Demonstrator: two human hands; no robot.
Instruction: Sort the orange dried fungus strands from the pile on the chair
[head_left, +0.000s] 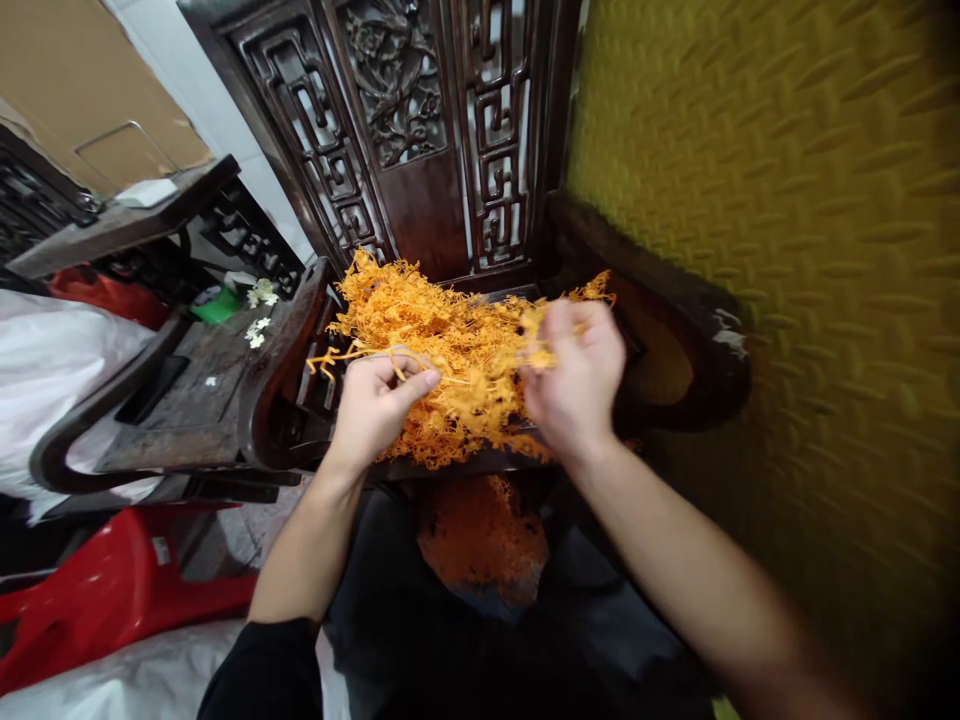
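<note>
On the carved wooden chair (pixel 425 222), the orange pieces (pixel 442 340) lie heaped between and beneath both hands. Left hand (pixel 380 400) pinches a thin orange strand (pixel 341 354); right hand (pixel 576 375) grips blurred orange pieces.

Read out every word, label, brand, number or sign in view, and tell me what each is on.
No text can be read here.
Small pale label on the red plastic chair: too small and blurred to read.
Round green object on the dark wooden seat at left: no lettering can be made out.
Orange stringy pile: no tag or lettering visible.
</note>
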